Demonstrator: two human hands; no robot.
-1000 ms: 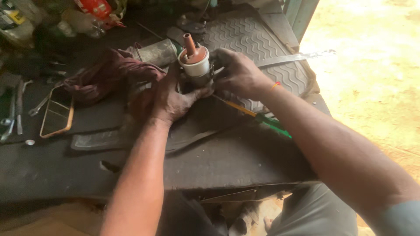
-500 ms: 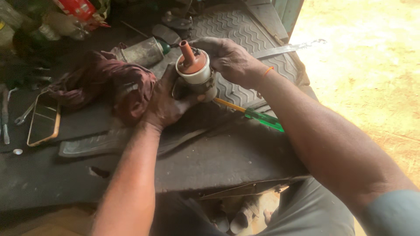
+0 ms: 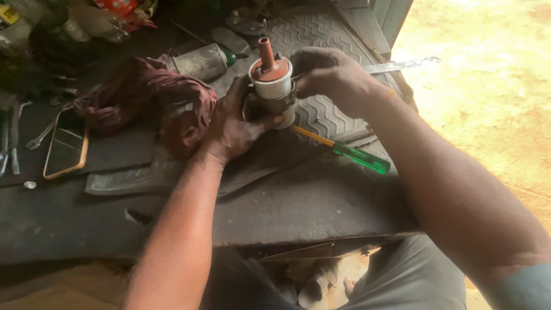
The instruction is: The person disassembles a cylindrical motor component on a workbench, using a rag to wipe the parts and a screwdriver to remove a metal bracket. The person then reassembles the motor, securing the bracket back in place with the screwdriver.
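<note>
Far left on the dark worktop [image 3: 321, 201]: a wrench [image 3: 43, 133] and a phone-shaped frame with an orange rim [image 3: 66, 146], lying flat. Next, a crumpled maroon rag [image 3: 152, 100], with a grey cylindrical can [image 3: 198, 62] on its side just behind. Left hand [image 3: 235, 123] beside the rag, fingers [image 3: 270, 121] wrapped around the lower body and metal band of a white cylindrical coil with a brown cap and stub [image 3: 272, 80], held upright above a ribbed rubber mat [image 3: 321, 34]. Right hand [image 3: 333, 74] against the coil's upper right side, fingers curled onto it near the cap. Below right, a green-handled screwdriver [image 3: 350, 154] flat on the worktop, apart from both hands. Behind the right hand, a thin metal blade [image 3: 402, 64].
</note>
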